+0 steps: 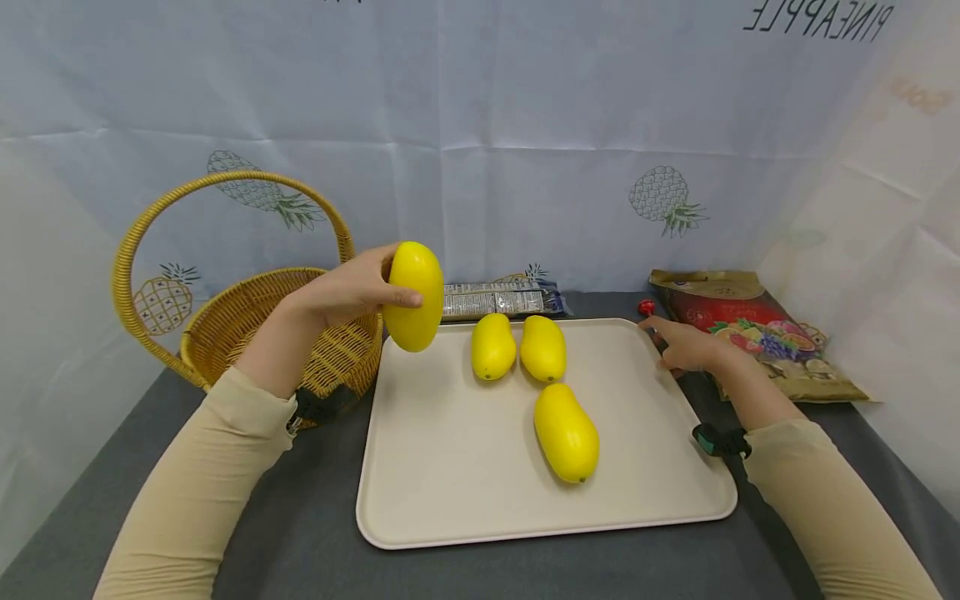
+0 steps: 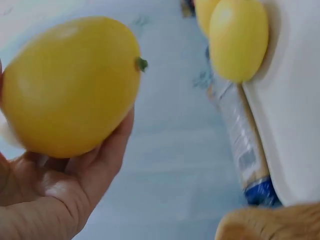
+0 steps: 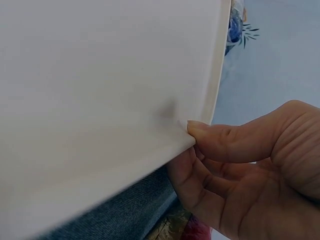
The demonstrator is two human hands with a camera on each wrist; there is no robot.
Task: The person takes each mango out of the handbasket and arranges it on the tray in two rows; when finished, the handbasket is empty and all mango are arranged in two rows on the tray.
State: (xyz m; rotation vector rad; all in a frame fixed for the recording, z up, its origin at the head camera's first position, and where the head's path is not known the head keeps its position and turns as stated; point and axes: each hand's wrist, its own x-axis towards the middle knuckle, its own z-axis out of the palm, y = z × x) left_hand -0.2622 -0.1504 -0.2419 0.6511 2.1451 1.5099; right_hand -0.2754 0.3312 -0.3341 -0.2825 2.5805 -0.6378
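Note:
My left hand (image 1: pixel 352 283) grips a smooth yellow mango (image 1: pixel 415 296) in the air, over the tray's far left corner and beside the basket's rim. In the left wrist view the same mango (image 2: pixel 72 85) shows a small green stem end, with fingers beneath it. A cream tray (image 1: pixel 450 467) bears three more yellow mangoes: two side by side at the back, a mango (image 1: pixel 492 346) and another mango (image 1: pixel 543 347), and a larger mango (image 1: pixel 567 433) nearer the front. My right hand (image 1: pixel 686 343) pinches the tray's far right corner; thumb (image 3: pixel 220 140) on top, fingers below.
A yellow wicker basket (image 1: pixel 240 308) with a tall handle stands left of the tray. Behind the tray lies a long packet (image 1: pixel 495 300). At the right are a red-and-gold fruit-print bag (image 1: pixel 757 333) and a small red-topped item (image 1: pixel 646 307). A white cloth hangs behind.

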